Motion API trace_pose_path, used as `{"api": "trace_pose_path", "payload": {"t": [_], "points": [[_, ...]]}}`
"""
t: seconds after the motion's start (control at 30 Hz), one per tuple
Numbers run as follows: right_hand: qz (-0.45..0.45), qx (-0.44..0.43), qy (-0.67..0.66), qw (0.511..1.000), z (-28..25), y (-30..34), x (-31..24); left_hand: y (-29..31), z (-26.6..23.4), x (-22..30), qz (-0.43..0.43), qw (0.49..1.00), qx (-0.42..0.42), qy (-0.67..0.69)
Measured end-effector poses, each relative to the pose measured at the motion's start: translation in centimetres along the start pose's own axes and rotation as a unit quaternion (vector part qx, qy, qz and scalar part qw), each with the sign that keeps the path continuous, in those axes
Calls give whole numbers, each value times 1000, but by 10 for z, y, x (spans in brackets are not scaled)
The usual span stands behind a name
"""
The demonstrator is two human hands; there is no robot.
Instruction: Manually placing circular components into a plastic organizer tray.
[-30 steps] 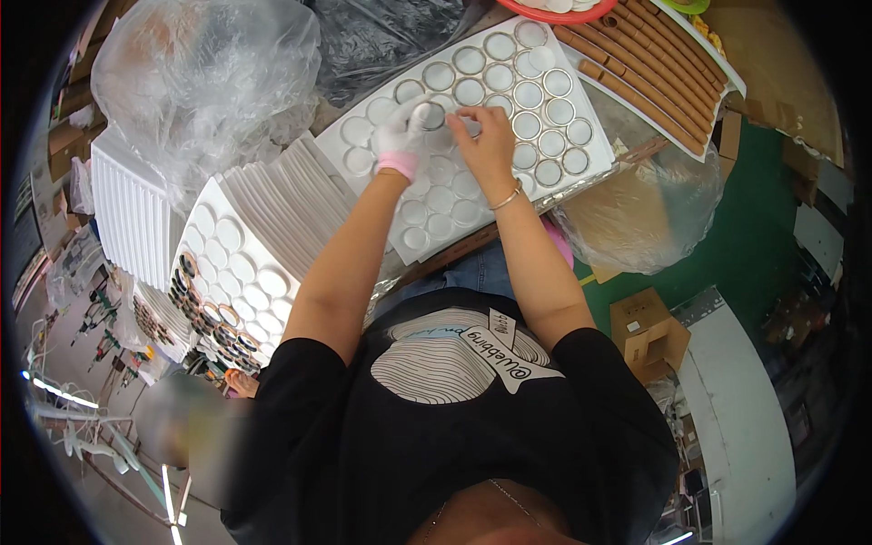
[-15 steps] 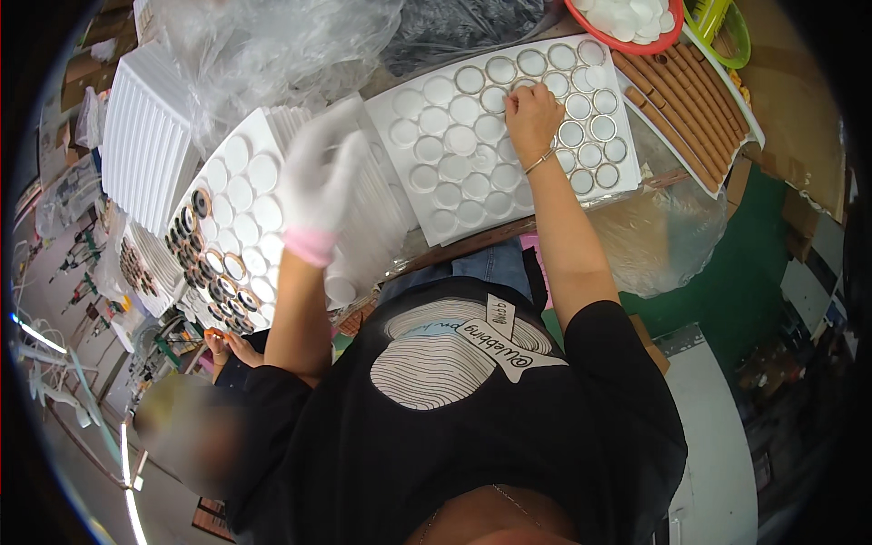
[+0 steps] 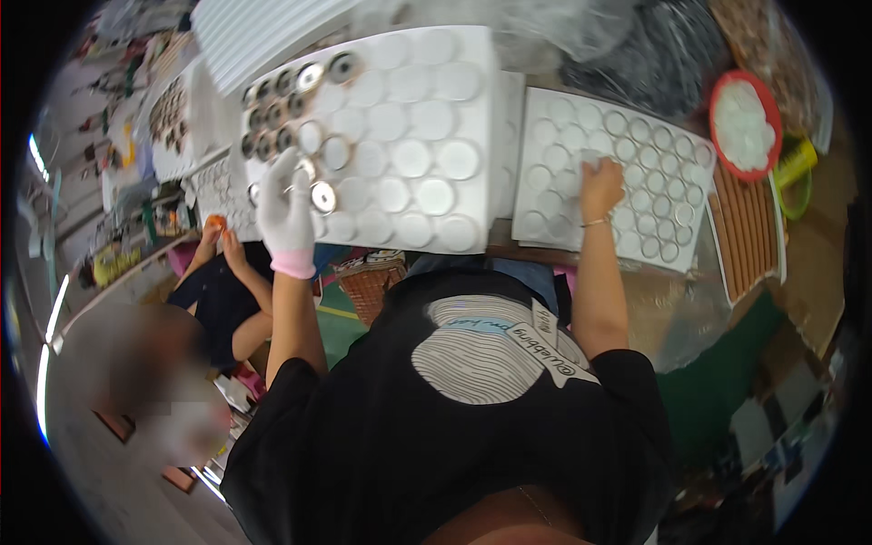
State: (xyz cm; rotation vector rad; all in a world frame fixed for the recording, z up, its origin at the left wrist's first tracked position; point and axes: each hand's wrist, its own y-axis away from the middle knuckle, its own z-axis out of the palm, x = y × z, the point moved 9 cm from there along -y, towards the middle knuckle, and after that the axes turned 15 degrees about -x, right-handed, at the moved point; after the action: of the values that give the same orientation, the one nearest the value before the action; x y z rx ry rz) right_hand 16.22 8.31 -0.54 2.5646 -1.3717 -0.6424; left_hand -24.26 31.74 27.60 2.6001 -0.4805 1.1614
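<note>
My left hand [image 3: 289, 218], in a white glove with a pink cuff, reaches over the left white tray [image 3: 498, 109]. Its fingers are bent together beside a silver-rimmed round piece [image 3: 322, 197]; what lies between them is too small to make out. Dark-centred round pieces [image 3: 342, 66] fill the tray's left side, and pale round recesses cover the rest. My bare right hand [image 3: 602, 188] hovers over or touches the right white tray [image 3: 536, 136], fingers curled down, their tips partly hidden. Silver rings [image 3: 636, 198] sit in that tray's right part, with pale discs or recesses left of them.
A red bowl [image 3: 775, 100] of white discs stands beyond the right tray. Brown ridged rolls [image 3: 747, 232] lie at the far right, near a green basket [image 3: 795, 195]. Plastic bags [image 3: 649, 45] lie behind. At left a person's hands [image 3: 221, 232] hold something orange.
The view has swung toward the left tray. My left hand has gone from blurred motion beside the stacked trays to that tray's round pieces. My right hand has shifted left across its tray.
</note>
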Motion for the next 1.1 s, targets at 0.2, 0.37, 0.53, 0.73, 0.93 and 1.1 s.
{"api": "trace_pose_path", "payload": {"t": [0.2, 0.37, 0.53, 0.73, 0.93, 1.1], "points": [[-42, 57, -189, 979, -39, 3, 12, -15, -22, 1, 49, 980, -67, -183], [-76, -4, -381, 921, -66, 18, -6, -32, 13, 19, 118, 925, -180, -314], [-99, -80, -514, 848, -99, 58, -115, -48, 17, 5, 132, 913, -239, -304], [-214, -223, -446, 840, -105, 99, -252, -40, 17, 7, 138, 945, -210, -210], [-318, -134, -325, 880, -114, 68, -360, -28, 48, -1, 61, 973, -216, -46], [-299, -184, -159, 923, -82, 37, -413, -51, 35, 20, 110, 973, -169, -112]]}}
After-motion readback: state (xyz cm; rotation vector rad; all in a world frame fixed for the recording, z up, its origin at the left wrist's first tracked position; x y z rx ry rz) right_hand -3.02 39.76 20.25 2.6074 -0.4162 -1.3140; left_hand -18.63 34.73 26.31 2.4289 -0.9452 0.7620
